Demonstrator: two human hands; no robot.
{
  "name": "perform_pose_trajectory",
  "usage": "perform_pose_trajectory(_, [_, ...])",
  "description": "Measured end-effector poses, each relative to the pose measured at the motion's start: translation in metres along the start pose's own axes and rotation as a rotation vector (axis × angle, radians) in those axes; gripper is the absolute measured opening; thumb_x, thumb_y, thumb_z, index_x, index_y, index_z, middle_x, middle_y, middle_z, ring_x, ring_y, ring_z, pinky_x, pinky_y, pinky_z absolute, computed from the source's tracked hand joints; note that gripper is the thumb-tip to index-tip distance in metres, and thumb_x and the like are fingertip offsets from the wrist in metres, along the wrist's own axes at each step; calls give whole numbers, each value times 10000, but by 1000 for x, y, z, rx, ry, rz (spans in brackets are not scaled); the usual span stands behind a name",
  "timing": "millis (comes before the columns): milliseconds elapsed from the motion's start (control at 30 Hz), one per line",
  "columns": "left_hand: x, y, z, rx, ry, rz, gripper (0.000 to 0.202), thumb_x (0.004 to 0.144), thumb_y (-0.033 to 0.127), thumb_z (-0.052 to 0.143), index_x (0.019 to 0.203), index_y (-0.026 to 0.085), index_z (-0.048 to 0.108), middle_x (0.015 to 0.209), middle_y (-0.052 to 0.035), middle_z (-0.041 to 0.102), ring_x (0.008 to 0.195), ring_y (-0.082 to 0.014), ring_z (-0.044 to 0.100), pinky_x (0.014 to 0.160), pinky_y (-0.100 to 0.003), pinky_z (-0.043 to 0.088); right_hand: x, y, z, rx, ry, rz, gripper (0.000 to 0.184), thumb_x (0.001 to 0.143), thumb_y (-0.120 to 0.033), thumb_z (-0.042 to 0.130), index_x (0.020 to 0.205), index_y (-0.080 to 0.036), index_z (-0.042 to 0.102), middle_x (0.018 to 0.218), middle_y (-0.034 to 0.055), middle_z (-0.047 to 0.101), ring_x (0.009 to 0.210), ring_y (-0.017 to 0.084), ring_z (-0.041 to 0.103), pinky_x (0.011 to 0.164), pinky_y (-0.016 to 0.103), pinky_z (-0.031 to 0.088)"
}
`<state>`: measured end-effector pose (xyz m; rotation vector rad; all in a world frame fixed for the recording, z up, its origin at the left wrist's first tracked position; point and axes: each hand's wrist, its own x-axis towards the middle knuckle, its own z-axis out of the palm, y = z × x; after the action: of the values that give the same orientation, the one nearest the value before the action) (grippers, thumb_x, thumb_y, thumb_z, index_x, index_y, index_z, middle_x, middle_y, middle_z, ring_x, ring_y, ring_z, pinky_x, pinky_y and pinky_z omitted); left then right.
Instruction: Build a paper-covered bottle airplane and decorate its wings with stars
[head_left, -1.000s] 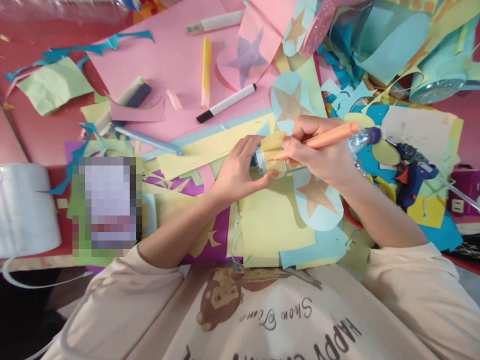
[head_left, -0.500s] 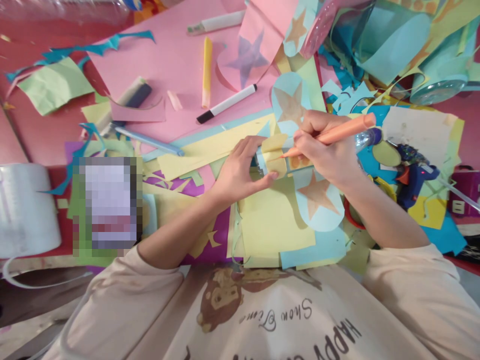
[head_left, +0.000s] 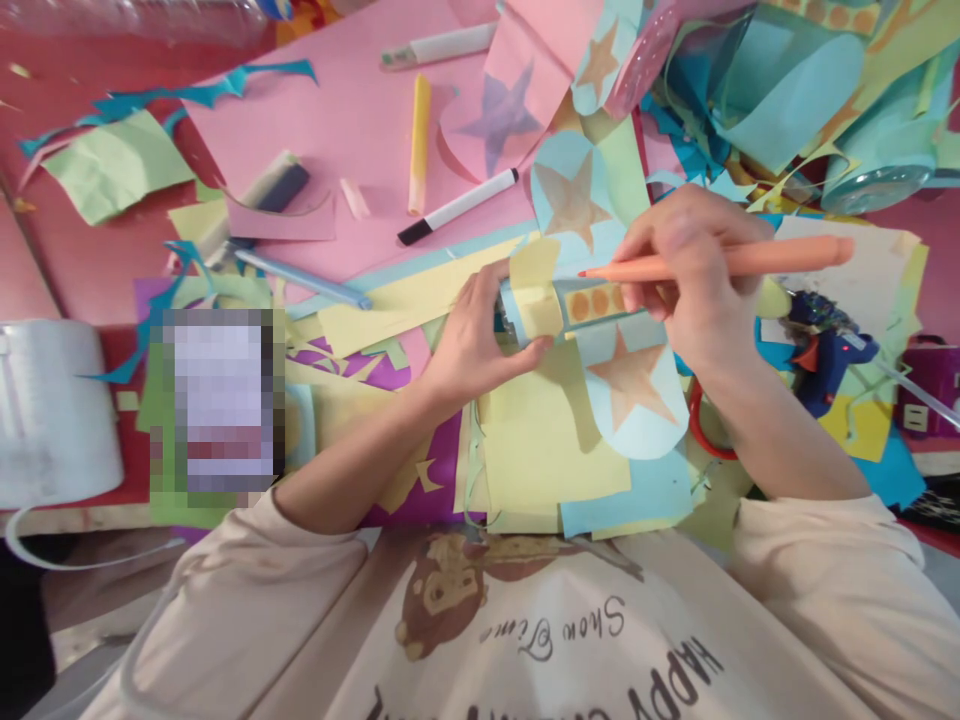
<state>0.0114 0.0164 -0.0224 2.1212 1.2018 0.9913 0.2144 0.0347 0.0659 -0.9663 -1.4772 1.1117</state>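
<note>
My left hand [head_left: 474,335] grips the left end of a paper-wrapped bottle [head_left: 529,312], fingers on the far side and thumb on the near side. A yellow paper band circles that end, beside a strip of orange dots [head_left: 592,303]. Two rounded light-blue paper wings stick out, the far wing [head_left: 559,190] and the near wing [head_left: 637,390], each with an orange-brown star. My right hand [head_left: 697,270] is closed around an orange marker [head_left: 780,257], held almost level. Its uncapped tip is above the bottle, right of the yellow band. My right hand hides the bottle's right end.
A black-capped marker [head_left: 457,207], a yellow marker [head_left: 418,145] and a blue pen [head_left: 304,278] lie among paper sheets and scraps. At right are a blue glue gun [head_left: 832,365] and red-handled scissors [head_left: 705,425]. A blurred-out phone-like object [head_left: 221,390] lies left, near a white container [head_left: 56,415].
My right hand has moved right, lifting the marker's tip off the yellow band. The bottle has shifted slightly left in my left hand, and the dotted strip shows more.
</note>
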Motion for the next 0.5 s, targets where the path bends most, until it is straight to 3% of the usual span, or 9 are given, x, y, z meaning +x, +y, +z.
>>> perform_pose_trajectory(100, [0, 0, -1, -18, 23, -17, 653, 818, 688, 566, 1247, 234, 378, 1155, -98, 580, 1023, -264, 612, 843, -404, 518, -4, -3, 0, -89, -110, 53, 48, 846, -285, 666, 831, -243, 648, 664, -40, 619, 554, 105, 567, 485, 248, 426])
perform_pose_trajectory(200, [-1, -3, 0, 15, 2, -14, 673, 811, 705, 564, 1257, 234, 386, 1128, -96, 591, 1028, -274, 610, 858, -418, 517, -9, -1, 1, -160, -192, 31, 43, 824, -249, 669, 807, -237, 631, 722, -17, 650, 615, 116, 587, 534, 259, 460])
perform_pose_trajectory(500, [-2, -8, 2, 73, -25, 81, 706, 866, 702, 458, 1359, 228, 285, 1210, -125, 544, 1109, -301, 560, 924, -458, 489, -14, 8, 2, -321, -175, -36, 157, 853, -319, 628, 737, -217, 600, 647, -38, 585, 550, 87, 490, 499, 247, 394])
